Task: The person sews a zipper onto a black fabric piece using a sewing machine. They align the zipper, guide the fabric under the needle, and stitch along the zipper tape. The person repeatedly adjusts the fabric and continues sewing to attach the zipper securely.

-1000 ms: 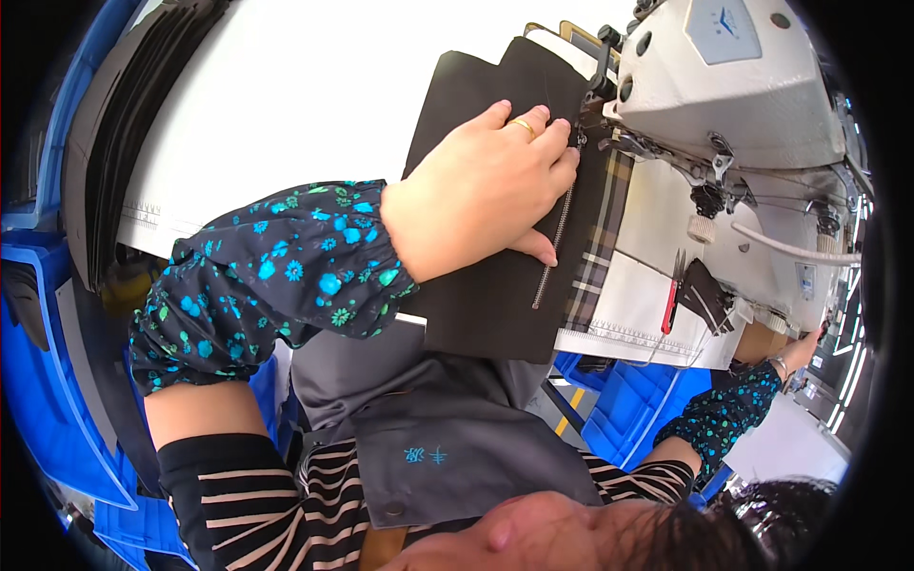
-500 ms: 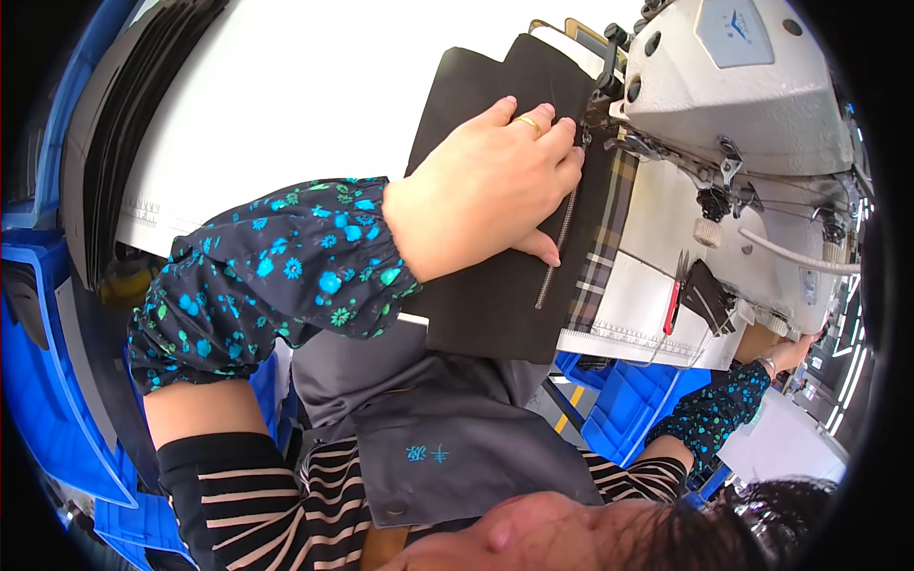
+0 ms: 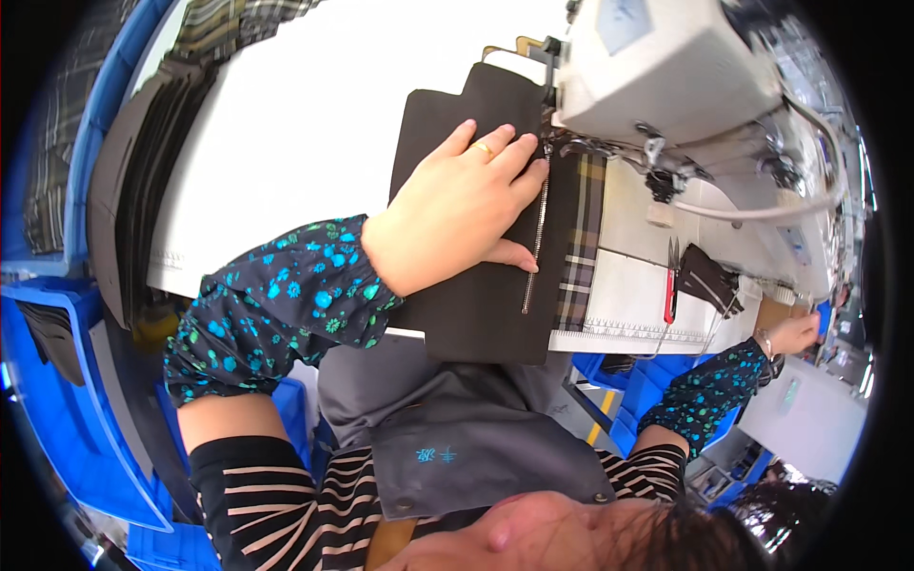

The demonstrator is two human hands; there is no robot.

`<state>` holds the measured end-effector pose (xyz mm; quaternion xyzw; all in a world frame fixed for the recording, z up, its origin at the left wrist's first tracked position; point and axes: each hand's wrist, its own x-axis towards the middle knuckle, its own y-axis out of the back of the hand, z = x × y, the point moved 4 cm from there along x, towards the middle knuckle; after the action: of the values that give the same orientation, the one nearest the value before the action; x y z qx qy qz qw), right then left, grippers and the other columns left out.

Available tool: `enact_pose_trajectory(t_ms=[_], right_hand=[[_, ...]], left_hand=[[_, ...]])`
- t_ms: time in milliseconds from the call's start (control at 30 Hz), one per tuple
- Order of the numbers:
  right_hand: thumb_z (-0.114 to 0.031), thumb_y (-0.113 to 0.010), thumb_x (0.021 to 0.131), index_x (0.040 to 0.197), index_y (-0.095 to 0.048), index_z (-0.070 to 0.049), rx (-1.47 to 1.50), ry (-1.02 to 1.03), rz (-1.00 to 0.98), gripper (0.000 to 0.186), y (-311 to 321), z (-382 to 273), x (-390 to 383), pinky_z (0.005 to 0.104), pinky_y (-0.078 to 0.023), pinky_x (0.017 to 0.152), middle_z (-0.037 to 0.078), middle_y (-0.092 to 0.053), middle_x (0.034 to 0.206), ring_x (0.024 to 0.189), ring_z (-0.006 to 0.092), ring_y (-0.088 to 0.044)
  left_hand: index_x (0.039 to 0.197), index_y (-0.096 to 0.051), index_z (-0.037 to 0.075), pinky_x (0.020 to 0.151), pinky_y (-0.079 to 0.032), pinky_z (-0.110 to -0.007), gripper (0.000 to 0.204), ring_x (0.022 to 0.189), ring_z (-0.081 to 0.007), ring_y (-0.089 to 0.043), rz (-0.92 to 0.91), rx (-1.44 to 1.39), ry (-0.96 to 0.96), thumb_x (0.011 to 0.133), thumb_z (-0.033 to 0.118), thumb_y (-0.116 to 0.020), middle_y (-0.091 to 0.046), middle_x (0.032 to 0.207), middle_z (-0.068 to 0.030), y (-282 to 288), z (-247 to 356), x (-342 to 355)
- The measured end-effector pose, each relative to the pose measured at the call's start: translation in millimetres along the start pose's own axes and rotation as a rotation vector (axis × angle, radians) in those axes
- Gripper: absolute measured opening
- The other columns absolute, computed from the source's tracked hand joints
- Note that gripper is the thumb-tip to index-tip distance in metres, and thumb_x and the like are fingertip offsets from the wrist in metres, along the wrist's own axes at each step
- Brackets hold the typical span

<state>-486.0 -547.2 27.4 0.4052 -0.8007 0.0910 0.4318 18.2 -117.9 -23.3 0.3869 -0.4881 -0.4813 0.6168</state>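
Mid-frame, our flat left hand (image 3: 457,209) steadies likely light, soft cloth (image 3: 476,328), best held beside the zip (image 3: 529,285); whether our right hand (image 3: 792,335), lower right, grips anything, we cannot tell.

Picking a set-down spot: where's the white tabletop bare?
Biggest: the white tabletop between the dark stack and the dark panel under the left hand. Smaller: between the plaid fabric and red-handled snips. Crowded: under the sewing machine head, and beside the snips, where a dark scrap lies.
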Motion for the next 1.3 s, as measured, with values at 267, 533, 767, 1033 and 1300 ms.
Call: enact_pose_trajectory(t_ms=[267, 533, 767, 1033, 1300], right_hand=[[-0.025, -0.08, 0.085, 0.103, -0.073, -0.009, 0.324, 1.043, -1.098, 0.025, -51.3, -334.9, -265.3, 0.0394, -0.054, 0.076, 0.006, -0.071, 0.107, 0.088, 0.0263, -0.068], [-0.054, -0.079, 0.069, 0.111, -0.074, -0.008, 0.387, 1.032, -1.159, 0.062, -85.7, -345.7, -307.6, 0.0361, -0.046, 0.084, 0.002, -0.062, 0.096, 0.099, 0.0227, -0.055], [-0.055, -0.079, 0.069, 0.095, -0.074, -0.01, 0.335, 1.08, -1.157, 0.052, -82.8, -347.5, -307.0, 0.0352, -0.044, 0.081, 0.001, -0.062, 0.094, 0.098, 0.0205, -0.054], [-0.055, -0.08, 0.068, 0.093, -0.074, -0.011, 0.3, 1.093, -1.19, 0.051, -82.9, -350.6, -307.3, 0.0349, -0.043, 0.081, 0.001, -0.061, 0.092, 0.097, 0.0195, -0.055], [-0.047, -0.078, 0.082, 0.096, -0.076, -0.012, 0.423, 0.876, -1.138, 0.037, -92.9, -349.7, -289.3, 0.0371, -0.048, 0.077, 0.005, -0.067, 0.086, 0.086, 0.0234, -0.063]], left_hand=[[0.146, -0.056, 0.003, 0.117, -0.04, -0.054, 0.094, 0.141, -0.0366, -0.051, 0.005, 0.038, -0.051, 0.079, 0.067, -0.073, -0.054, 0.151, -0.0156, 2.8, -2.0, 0.9], [0.141, -0.057, -0.004, 0.118, -0.039, -0.05, 0.097, 0.141, -0.0388, -0.049, -0.014, -0.063, -0.015, 0.072, 0.059, -0.082, -0.057, 0.148, -0.0183, 7.2, -1.2, 2.8], [0.146, -0.056, 0.001, 0.117, -0.04, -0.055, 0.094, 0.144, -0.0383, -0.048, -0.052, -0.018, -0.012, 0.077, 0.064, -0.074, -0.053, 0.152, -0.0185, 3.5, 1.3, 2.5], [0.145, -0.057, 0.003, 0.117, -0.04, -0.055, 0.094, 0.143, -0.0372, -0.049, -0.073, -0.002, -0.007, 0.076, 0.064, -0.075, -0.056, 0.15, -0.0176, 7.5, 1.6, 5.7], [0.143, -0.059, 0.004, 0.116, -0.04, -0.056, 0.091, 0.142, -0.0362, -0.051, -0.076, 0.022, -0.011, 0.077, 0.065, -0.074, -0.056, 0.149, -0.0161, 9.4, -0.5, 6.8]])
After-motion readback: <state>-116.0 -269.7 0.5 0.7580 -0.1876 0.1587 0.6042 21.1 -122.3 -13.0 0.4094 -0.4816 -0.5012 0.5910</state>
